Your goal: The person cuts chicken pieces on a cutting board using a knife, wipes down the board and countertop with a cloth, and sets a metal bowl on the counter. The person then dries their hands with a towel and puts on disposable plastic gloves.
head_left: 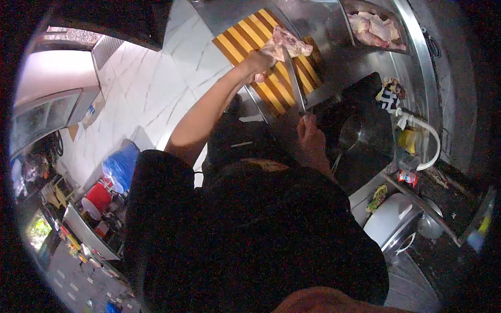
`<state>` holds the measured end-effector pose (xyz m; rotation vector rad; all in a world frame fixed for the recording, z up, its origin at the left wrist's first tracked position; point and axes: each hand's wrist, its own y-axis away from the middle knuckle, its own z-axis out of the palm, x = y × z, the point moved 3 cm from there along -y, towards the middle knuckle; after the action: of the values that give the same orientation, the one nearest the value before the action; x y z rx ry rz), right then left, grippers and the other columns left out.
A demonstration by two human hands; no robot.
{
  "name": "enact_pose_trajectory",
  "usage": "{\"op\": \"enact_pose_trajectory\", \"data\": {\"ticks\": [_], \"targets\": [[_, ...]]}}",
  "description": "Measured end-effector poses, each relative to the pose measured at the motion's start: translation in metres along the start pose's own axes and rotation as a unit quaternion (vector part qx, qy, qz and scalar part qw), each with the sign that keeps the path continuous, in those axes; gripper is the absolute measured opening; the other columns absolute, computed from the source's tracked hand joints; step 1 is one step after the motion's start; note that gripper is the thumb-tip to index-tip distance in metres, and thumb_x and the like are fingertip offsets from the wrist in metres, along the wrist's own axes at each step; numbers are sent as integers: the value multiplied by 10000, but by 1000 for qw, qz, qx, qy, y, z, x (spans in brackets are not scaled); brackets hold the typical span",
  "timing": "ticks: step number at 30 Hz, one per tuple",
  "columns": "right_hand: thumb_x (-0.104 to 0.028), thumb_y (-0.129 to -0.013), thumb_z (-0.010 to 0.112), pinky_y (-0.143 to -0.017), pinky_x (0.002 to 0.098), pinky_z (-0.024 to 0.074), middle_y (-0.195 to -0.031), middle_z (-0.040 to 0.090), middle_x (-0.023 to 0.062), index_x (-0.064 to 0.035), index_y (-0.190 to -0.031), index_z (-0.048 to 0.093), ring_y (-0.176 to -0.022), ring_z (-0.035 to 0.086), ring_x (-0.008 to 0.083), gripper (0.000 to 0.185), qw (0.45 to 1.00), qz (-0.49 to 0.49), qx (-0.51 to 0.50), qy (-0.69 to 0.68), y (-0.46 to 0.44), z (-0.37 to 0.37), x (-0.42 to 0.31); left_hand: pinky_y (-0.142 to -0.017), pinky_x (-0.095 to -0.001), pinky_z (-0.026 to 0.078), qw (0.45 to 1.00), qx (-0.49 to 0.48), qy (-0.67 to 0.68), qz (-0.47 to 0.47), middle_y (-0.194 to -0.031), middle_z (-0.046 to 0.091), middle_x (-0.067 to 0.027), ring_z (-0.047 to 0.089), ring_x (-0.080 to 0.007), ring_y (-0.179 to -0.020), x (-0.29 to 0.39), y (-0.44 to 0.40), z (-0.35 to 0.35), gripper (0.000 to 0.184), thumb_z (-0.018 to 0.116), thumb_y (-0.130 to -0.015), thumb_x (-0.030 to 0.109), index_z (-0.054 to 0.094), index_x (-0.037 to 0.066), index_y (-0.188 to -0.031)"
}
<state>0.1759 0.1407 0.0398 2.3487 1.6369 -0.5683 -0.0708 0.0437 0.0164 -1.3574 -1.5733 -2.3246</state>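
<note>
On a striped wooden cutting board [241, 38] lies a piece of raw chicken [291, 43]. My left hand [257, 62] is closed around the near-left end of the chicken, pressing it to the board; a bit of it shows below the fingers. A long-bladed knife [294, 82] slants across the board, gripped by its handle in my right hand [311, 133] at the board's near side. The tip end of the blade touches or overlaps the chicken; I cannot tell how deep it sits.
More raw chicken [373, 28] fills a metal tray [383, 49] at the upper right. To the right are a dark sink [365, 151], a white curved faucet [436, 141], a patterned cloth [390, 96] and a yellow item [409, 141]. A blue bag [121, 164] stands left.
</note>
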Motion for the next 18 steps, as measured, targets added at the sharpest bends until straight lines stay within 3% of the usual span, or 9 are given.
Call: {"op": "enact_pose_trajectory", "data": {"ticks": [1, 4, 7, 9, 12, 14, 16, 18], "targets": [[-231, -901, 478, -456, 465, 441, -663, 571, 166, -52, -957, 491, -562, 580, 364, 188, 1000, 12, -11, -20, -2, 1, -1, -287, -246, 283, 1000, -3, -9, 0, -559, 477, -55, 411, -100, -394, 1, -1, -1, 57, 474, -838, 82, 481, 26, -841], [-231, -899, 478, -444, 471, 425, -632, 572, 147, -78, -947, 486, -539, 576, 365, 160, 997, 53, -52, -37, -12, 8, 0, -247, -214, 194, 992, 10, -115, -57, -515, 456, 10, 333, -75, -302, 4, 3, -3, 126, 445, -839, 235, 537, 160, -883], [-227, -898, 477, -454, 477, 423, -623, 576, 145, -88, -926, 482, -557, 583, 365, 142, 995, 76, -67, 23, -14, 19, 8, -251, -207, 167, 991, -37, -115, -63, -509, 443, 27, 318, -62, -294, 9, 3, -5, 149, 433, -831, 291, 532, 194, -887], [-231, -893, 485, -462, 480, 426, -614, 578, 146, -84, -915, 482, -556, 583, 366, 148, 997, 49, -32, 50, -12, 24, 10, -251, -209, 162, 991, -36, -113, -68, -505, 432, 30, 318, -56, -299, 14, 8, -8, 165, 423, -830, 297, 533, 188, -889], [-249, -883, 505, -473, 482, 439, -587, 572, 156, -81, -930, 480, -539, 579, 368, 176, 994, 50, -56, 78, -24, 20, 5, -245, -217, 162, 991, -51, -104, -61, -510, 432, 34, 318, -50, -304, 12, 5, -10, 164, 418, -825, 253, 537, 167, -897], [-258, -886, 496, -462, 489, 443, -548, 555, 168, -56, -914, 479, -507, 562, 383, 204, 997, -43, 50, 51, -60, 35, 7, -264, -223, 193, 993, -43, -97, -47, -530, 437, 12, 333, -65, -337, 14, 12, -6, 134, 413, -837, 209, 514, 122, -850], [-245, -899, 463, -457, 489, 445, -566, 557, 197, -33, -921, 458, -526, 557, 405, 214, 996, 51, 22, 71, -107, 45, -14, -295, -224, 234, 996, -26, -75, -25, -554, 436, -19, 351, -89, -380, 25, 29, -2, 155, 403, -858, 179, 472, 70, -771], [-265, -895, 464, -447, 491, 442, -576, 553, 216, -25, -947, 433, -543, 553, 420, 247, 1000, -9, 9, 7, -153, 44, -29, -302, -217, 240, 999, -41, -25, -4, -556, 426, -21, 346, -91, -383, 13, 13, -4, 182, 397, -866, 169, 450, 56, -735]]}}
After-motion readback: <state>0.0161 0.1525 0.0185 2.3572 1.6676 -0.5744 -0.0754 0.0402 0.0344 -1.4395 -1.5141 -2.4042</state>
